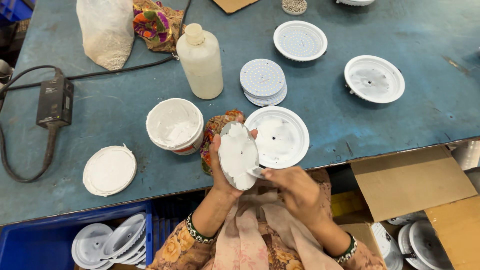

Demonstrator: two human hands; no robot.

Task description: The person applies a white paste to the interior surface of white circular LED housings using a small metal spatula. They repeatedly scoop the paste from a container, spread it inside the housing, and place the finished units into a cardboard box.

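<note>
At the far left of the blue bench [350, 125] lies a black power adapter [55, 101] with its cable. Near the edge, a white round lid [109, 170] lies flat. To its right stands an open tub of white paste [175, 123], and behind it, farther away, a pale plastic bottle [200, 61].

The left hand [222, 160] holds a round disc [238, 155] upright over the near edge of the bench; its fingers [216, 141] are curled around the left rim of the disc, and the face of the disc is covered with white paste. The right hand [295, 190] is just beside it, with the fingers pinched narrow on a small spatula [256, 172] whose tip touches the lower part of the disc.

Just behind the disc lies a white round housing [280, 136], also smeared inside. Farther away is a stack of LED boards [263, 81], and to the right a second empty housing [374, 78].
</note>
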